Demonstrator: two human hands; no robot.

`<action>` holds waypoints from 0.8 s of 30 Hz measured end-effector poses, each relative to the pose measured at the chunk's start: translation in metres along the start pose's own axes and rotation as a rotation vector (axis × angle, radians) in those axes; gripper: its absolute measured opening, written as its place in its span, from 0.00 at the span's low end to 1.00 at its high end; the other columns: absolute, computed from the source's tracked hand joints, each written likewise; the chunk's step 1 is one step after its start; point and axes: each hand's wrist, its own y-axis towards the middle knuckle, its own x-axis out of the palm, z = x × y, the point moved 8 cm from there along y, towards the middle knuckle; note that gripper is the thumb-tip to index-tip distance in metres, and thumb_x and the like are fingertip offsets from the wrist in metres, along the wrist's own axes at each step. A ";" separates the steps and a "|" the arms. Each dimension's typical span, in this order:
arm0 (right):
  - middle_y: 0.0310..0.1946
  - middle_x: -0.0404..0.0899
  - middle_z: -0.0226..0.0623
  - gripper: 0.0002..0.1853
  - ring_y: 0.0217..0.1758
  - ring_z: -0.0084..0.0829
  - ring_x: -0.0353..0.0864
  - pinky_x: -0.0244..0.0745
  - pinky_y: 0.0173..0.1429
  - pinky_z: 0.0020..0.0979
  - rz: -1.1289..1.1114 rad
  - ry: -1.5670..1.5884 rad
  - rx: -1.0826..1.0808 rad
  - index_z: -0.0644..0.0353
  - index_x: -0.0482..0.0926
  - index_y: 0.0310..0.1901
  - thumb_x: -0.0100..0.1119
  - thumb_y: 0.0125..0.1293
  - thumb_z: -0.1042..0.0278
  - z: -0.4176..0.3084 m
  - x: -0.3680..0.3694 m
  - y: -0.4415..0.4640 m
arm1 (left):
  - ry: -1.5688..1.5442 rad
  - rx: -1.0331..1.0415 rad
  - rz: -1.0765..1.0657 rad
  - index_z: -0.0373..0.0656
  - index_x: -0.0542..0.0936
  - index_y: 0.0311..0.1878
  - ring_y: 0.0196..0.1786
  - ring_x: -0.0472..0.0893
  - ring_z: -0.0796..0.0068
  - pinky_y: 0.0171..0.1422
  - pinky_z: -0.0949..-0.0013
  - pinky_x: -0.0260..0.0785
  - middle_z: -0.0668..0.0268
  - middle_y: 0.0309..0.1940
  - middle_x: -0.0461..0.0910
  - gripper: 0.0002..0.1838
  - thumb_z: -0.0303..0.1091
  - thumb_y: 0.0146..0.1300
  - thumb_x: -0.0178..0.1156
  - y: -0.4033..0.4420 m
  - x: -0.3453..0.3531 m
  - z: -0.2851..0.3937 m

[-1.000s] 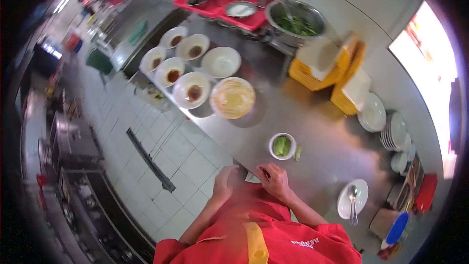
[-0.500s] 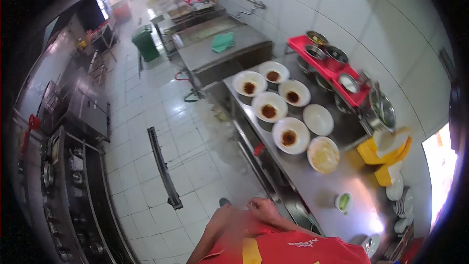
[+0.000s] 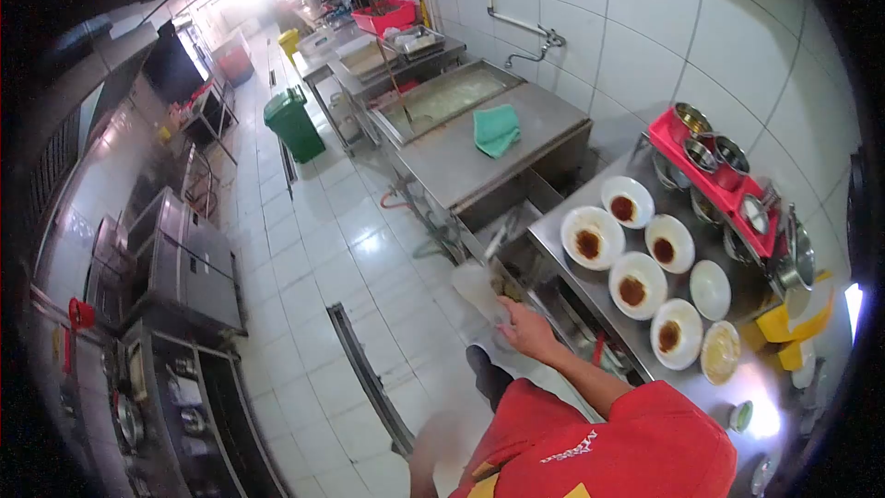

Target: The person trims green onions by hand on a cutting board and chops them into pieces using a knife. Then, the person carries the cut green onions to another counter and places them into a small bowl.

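My right hand (image 3: 527, 330) reaches forward beside the steel table's left edge. Its fingers are closed at the near end of a pale, translucent object (image 3: 477, 288), too blurred for me to name. Low in the view, my left hand (image 3: 441, 443) hangs near my red clothing, smeared by motion, so its fingers cannot be read. On the steel table to the right stand several white bowls (image 3: 610, 263) with dark red-brown sauce in the bottom. A plain white bowl (image 3: 710, 290) and a bowl with a yellowish coating (image 3: 720, 353) are closest to the right side.
A red tray (image 3: 678, 149) of metal pots runs along the wall. Ahead, a green cloth (image 3: 497, 129) lies on a steel counter (image 3: 461, 166) beside a water-filled basin (image 3: 452, 103). A green bin (image 3: 295, 124) stands on the tiled floor, crossed by a drain channel (image 3: 369, 378).
My hands, close together at my front before, are now apart. The right has reached forward to the pale object; the left has dropped lower. The view has shifted, showing more of the counter.
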 end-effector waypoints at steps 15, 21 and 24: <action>0.32 0.80 0.43 0.11 0.32 0.43 0.81 0.75 0.35 0.37 0.655 0.004 0.374 0.59 0.78 0.38 0.57 0.61 0.61 0.021 -0.067 0.215 | -0.035 0.209 -0.080 0.43 0.76 0.53 0.46 0.79 0.66 0.50 0.66 0.72 0.58 0.45 0.79 0.16 0.37 0.64 0.58 0.393 -0.257 -0.026; 0.31 0.81 0.40 0.15 0.29 0.27 0.78 0.71 0.31 0.30 1.090 0.131 0.714 0.61 0.80 0.38 0.53 0.67 0.57 0.102 -0.059 0.205 | -0.207 0.481 -0.032 0.39 0.79 0.45 0.41 0.80 0.65 0.47 0.67 0.70 0.58 0.37 0.81 0.12 0.36 0.63 0.58 0.621 -0.375 0.026; 0.27 0.80 0.32 0.16 0.26 0.20 0.74 0.67 0.30 0.23 1.332 0.449 0.879 0.61 0.78 0.38 0.47 0.71 0.57 0.065 -0.053 0.177 | -0.172 0.687 0.130 0.39 0.79 0.44 0.41 0.79 0.65 0.46 0.66 0.70 0.59 0.38 0.81 0.12 0.36 0.63 0.59 0.713 -0.441 0.064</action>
